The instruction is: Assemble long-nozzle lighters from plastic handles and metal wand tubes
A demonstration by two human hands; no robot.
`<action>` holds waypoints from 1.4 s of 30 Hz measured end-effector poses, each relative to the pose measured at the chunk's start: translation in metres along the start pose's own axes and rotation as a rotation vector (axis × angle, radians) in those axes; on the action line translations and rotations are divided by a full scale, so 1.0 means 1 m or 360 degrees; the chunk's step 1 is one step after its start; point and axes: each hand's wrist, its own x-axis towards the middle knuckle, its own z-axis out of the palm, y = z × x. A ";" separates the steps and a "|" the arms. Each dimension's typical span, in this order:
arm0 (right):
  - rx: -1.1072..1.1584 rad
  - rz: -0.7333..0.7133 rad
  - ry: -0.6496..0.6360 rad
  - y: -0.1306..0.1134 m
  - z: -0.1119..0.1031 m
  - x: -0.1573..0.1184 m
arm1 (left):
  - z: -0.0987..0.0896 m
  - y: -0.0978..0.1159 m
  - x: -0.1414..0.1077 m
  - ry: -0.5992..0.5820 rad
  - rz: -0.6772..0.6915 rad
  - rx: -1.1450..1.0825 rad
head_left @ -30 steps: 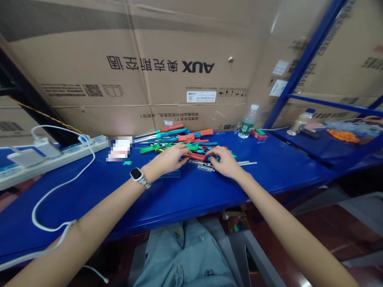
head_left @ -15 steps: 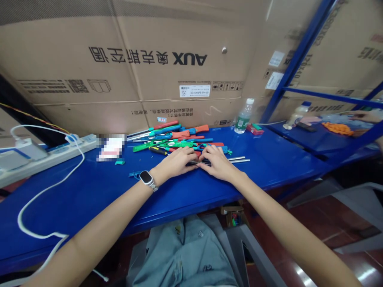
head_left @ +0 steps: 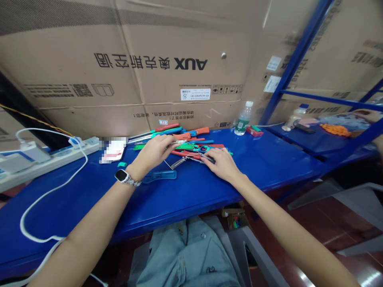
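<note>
My left hand, with a watch on its wrist, is closed over the near left of the pile, pinching a thin pale piece whose kind I cannot make out. My right hand is closed around a small dark piece, mostly covered by the fingers. Between my hands, a narrow grey metal part lies by thin wires that run toward my right hand. Below my left hand rests a blue plastic handle shell. Behind both hands spreads a pile of long tools with red, green and blue handles.
At the left lie a phone, a green scrap and a white power strip with a trailing cable. A water bottle and a red box stand at the back right. A blue post rises beyond; another person's hand is far right.
My hands have moved apart; the left went up and left, uncovering the blue shell. The grey metal part and wires now show between them. The metal rods by my right hand no longer show.
</note>
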 end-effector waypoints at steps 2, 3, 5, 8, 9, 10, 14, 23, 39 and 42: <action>0.0029 0.0057 0.0029 -0.003 -0.001 0.003 | 0.000 -0.005 -0.002 0.0050 -0.0068 -0.0024; 0.0041 0.0099 0.0037 -0.006 -0.002 0.005 | 0.001 -0.007 -0.002 0.0068 -0.0102 -0.0047; 0.0054 0.0185 0.0036 -0.010 -0.002 0.011 | 0.003 -0.010 -0.002 0.0095 -0.0176 -0.0107; 0.0075 0.0231 0.0022 -0.016 -0.003 0.024 | 0.008 -0.011 -0.002 0.0103 -0.0282 -0.0191; 0.0088 0.0228 0.0026 -0.018 -0.003 0.029 | 0.009 -0.012 -0.002 0.0096 -0.0307 -0.0219; 0.0101 0.0231 0.0036 -0.019 -0.003 0.034 | 0.010 -0.012 -0.002 0.0084 -0.0327 -0.0251; 0.0207 0.0242 0.0056 -0.021 -0.003 0.052 | 0.017 -0.017 -0.005 0.0004 -0.0387 -0.0396; 0.0331 0.0169 0.0060 -0.016 0.010 0.060 | 0.037 -0.024 -0.010 -0.0180 -0.0422 -0.0240; 0.0623 -0.0033 -0.0009 0.004 0.018 0.099 | 0.005 -0.066 -0.011 -0.0120 -0.0224 -0.0264; 0.0949 -0.0096 -0.0072 0.001 0.030 0.126 | 0.004 -0.072 -0.014 0.0049 -0.0367 -0.0394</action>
